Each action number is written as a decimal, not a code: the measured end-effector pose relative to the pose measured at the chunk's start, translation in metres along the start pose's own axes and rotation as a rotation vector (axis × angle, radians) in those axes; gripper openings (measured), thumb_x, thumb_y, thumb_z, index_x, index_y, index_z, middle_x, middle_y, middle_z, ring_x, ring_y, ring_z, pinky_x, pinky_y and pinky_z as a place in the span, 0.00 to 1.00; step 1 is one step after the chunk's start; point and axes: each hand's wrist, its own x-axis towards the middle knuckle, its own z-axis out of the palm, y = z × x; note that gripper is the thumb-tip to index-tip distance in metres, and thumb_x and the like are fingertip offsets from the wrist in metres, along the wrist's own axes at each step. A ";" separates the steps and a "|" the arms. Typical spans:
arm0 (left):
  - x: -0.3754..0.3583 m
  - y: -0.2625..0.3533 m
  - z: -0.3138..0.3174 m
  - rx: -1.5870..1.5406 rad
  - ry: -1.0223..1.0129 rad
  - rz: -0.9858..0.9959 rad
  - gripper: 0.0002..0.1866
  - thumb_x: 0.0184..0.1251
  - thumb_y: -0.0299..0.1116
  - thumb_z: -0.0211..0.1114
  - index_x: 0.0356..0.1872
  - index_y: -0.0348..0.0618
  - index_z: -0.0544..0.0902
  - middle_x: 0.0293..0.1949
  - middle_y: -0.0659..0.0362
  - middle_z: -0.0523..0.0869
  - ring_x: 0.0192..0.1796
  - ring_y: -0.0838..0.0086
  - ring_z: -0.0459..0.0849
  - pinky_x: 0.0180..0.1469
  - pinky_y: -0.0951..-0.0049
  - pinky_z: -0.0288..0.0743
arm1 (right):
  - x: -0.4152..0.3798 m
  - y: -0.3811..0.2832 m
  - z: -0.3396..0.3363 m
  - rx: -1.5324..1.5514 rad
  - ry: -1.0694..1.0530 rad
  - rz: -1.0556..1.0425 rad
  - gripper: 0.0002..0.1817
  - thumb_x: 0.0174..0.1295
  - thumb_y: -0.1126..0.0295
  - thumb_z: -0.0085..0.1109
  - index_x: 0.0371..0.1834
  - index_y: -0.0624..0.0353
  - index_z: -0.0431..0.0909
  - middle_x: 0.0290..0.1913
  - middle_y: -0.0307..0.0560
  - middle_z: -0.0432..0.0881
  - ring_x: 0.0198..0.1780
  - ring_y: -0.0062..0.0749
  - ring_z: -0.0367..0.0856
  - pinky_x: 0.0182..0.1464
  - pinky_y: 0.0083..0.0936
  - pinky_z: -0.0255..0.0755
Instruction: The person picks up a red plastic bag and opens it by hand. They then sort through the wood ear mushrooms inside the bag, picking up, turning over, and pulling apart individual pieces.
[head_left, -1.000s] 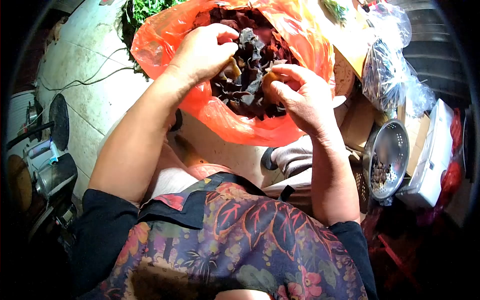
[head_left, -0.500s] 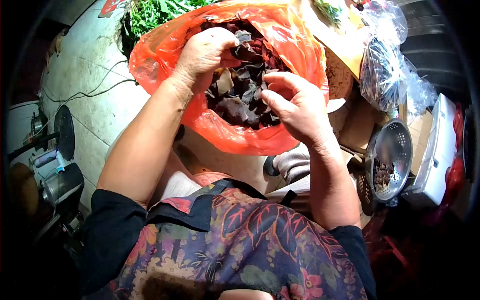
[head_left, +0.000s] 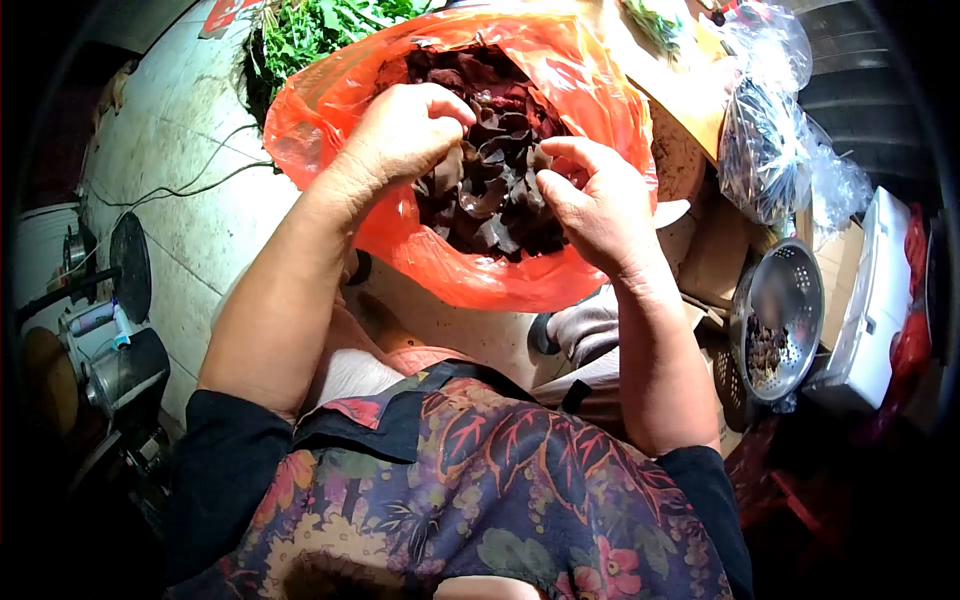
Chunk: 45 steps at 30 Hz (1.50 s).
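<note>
A red plastic bag [head_left: 500, 287] stands wide open in front of me, holding a heap of dark wood ear mushrooms [head_left: 490, 190]. My left hand [head_left: 405, 140] is over the left side of the heap, its fingers curled and pressed together; whatever they hold, if anything, is hidden. On the right side of the bag's mouth is my right hand [head_left: 605, 210], its thumb and forefinger apart close to the mushrooms. No piece shows clearly between them.
Leafy greens [head_left: 320, 35] lie behind the bag. To the right are a metal colander [head_left: 785, 320] with dark bits inside, a white box [head_left: 868, 305] and clear plastic bags [head_left: 765, 150]. A thin cable [head_left: 190, 188] runs across the floor at left.
The dark wood ear piece that showed at my left fingertips is out of sight there, and that hand sits slightly lower. My right thumb and forefinger have spread a little. Pieces in the heap have shifted.
</note>
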 end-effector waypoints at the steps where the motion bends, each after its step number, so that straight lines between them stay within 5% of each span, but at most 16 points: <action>1: 0.007 -0.007 -0.003 0.079 0.071 0.069 0.16 0.52 0.25 0.54 0.43 0.36 0.82 0.36 0.59 0.85 0.40 0.77 0.82 0.46 0.77 0.75 | 0.006 0.003 0.003 -0.030 -0.003 -0.016 0.17 0.53 0.67 0.59 0.46 0.61 0.80 0.43 0.56 0.82 0.47 0.45 0.81 0.53 0.33 0.73; 6: 0.026 -0.018 -0.014 0.211 0.321 0.004 0.21 0.52 0.30 0.55 0.49 0.34 0.78 0.44 0.47 0.83 0.48 0.61 0.82 0.55 0.66 0.73 | 0.038 0.010 0.008 -0.231 0.037 0.010 0.17 0.54 0.68 0.49 0.46 0.60 0.80 0.45 0.58 0.81 0.51 0.49 0.79 0.58 0.36 0.69; 8: 0.037 -0.023 -0.018 0.493 0.459 -0.001 0.26 0.50 0.32 0.56 0.53 0.33 0.74 0.49 0.41 0.79 0.53 0.52 0.77 0.59 0.61 0.69 | 0.049 0.014 0.005 -0.270 0.127 -0.047 0.21 0.53 0.70 0.50 0.51 0.62 0.76 0.45 0.62 0.80 0.51 0.52 0.78 0.57 0.37 0.69; 11: 0.044 -0.017 -0.025 0.435 0.524 0.070 0.29 0.49 0.34 0.56 0.56 0.33 0.71 0.51 0.38 0.76 0.53 0.47 0.75 0.59 0.60 0.68 | 0.063 0.006 -0.007 -0.418 0.160 -0.037 0.29 0.52 0.69 0.52 0.59 0.70 0.67 0.51 0.69 0.76 0.55 0.58 0.74 0.60 0.41 0.67; 16: 0.070 -0.027 -0.030 0.203 0.615 0.275 0.34 0.50 0.27 0.61 0.62 0.28 0.65 0.56 0.45 0.75 0.60 0.64 0.75 0.60 0.70 0.71 | 0.077 0.009 -0.010 -0.381 0.280 -0.083 0.31 0.52 0.68 0.53 0.62 0.67 0.64 0.52 0.68 0.76 0.56 0.58 0.74 0.60 0.41 0.66; 19: 0.073 -0.015 -0.024 0.109 0.521 0.237 0.33 0.51 0.27 0.61 0.61 0.27 0.66 0.55 0.46 0.76 0.59 0.64 0.77 0.60 0.71 0.72 | 0.084 0.015 -0.010 -0.350 0.317 -0.100 0.26 0.54 0.67 0.54 0.58 0.63 0.70 0.50 0.64 0.78 0.53 0.54 0.76 0.58 0.39 0.68; 23: 0.059 0.018 -0.014 0.446 0.678 0.057 0.29 0.49 0.33 0.63 0.54 0.30 0.72 0.49 0.43 0.79 0.52 0.59 0.80 0.57 0.65 0.72 | 0.079 0.014 -0.010 -0.412 0.241 -0.086 0.21 0.55 0.66 0.56 0.53 0.59 0.75 0.47 0.59 0.79 0.51 0.48 0.78 0.56 0.36 0.70; 25: 0.056 0.019 -0.015 0.487 0.619 0.038 0.27 0.49 0.34 0.63 0.52 0.33 0.74 0.48 0.43 0.79 0.51 0.57 0.80 0.56 0.64 0.72 | 0.073 0.002 -0.007 -0.335 0.071 -0.045 0.16 0.54 0.65 0.57 0.44 0.61 0.80 0.42 0.59 0.80 0.48 0.49 0.78 0.55 0.38 0.70; 29: 0.049 0.016 -0.009 0.695 0.384 -0.011 0.22 0.49 0.37 0.62 0.48 0.40 0.77 0.47 0.45 0.80 0.51 0.56 0.79 0.55 0.62 0.73 | 0.074 0.020 0.005 -0.530 -0.024 0.041 0.32 0.54 0.57 0.59 0.62 0.56 0.67 0.52 0.62 0.75 0.54 0.51 0.76 0.58 0.40 0.70; 31: 0.054 0.001 -0.003 0.724 0.204 -0.084 0.29 0.48 0.37 0.61 0.56 0.47 0.75 0.50 0.47 0.79 0.54 0.56 0.78 0.58 0.61 0.71 | 0.075 0.013 0.003 -0.514 -0.066 0.106 0.34 0.51 0.56 0.62 0.62 0.58 0.67 0.51 0.62 0.77 0.54 0.51 0.76 0.58 0.38 0.69; 33: 0.050 -0.010 0.003 0.687 0.155 0.094 0.30 0.50 0.35 0.58 0.60 0.50 0.72 0.51 0.47 0.79 0.55 0.55 0.79 0.57 0.59 0.74 | 0.075 0.011 0.005 -0.498 -0.107 0.173 0.37 0.49 0.55 0.65 0.62 0.60 0.68 0.49 0.62 0.78 0.54 0.51 0.77 0.59 0.36 0.69; 36: 0.054 -0.013 0.008 0.596 0.048 0.079 0.37 0.46 0.31 0.61 0.65 0.56 0.68 0.54 0.47 0.76 0.57 0.55 0.77 0.60 0.62 0.71 | 0.072 0.005 0.009 -0.456 -0.204 0.233 0.46 0.43 0.49 0.67 0.68 0.53 0.61 0.56 0.63 0.73 0.59 0.51 0.74 0.61 0.38 0.68; 42: 0.063 -0.027 0.027 0.442 -0.027 0.183 0.31 0.47 0.25 0.59 0.59 0.52 0.74 0.44 0.48 0.83 0.49 0.56 0.82 0.55 0.64 0.74 | 0.081 0.024 0.023 -0.313 -0.064 0.161 0.38 0.40 0.63 0.67 0.62 0.55 0.69 0.48 0.56 0.81 0.51 0.44 0.80 0.57 0.30 0.71; 45: 0.065 -0.029 0.029 0.399 0.144 0.210 0.23 0.49 0.25 0.58 0.51 0.48 0.80 0.39 0.49 0.85 0.44 0.60 0.84 0.51 0.67 0.76 | 0.078 0.021 0.025 -0.180 -0.053 0.154 0.31 0.40 0.65 0.65 0.54 0.55 0.74 0.46 0.55 0.82 0.52 0.44 0.80 0.56 0.33 0.71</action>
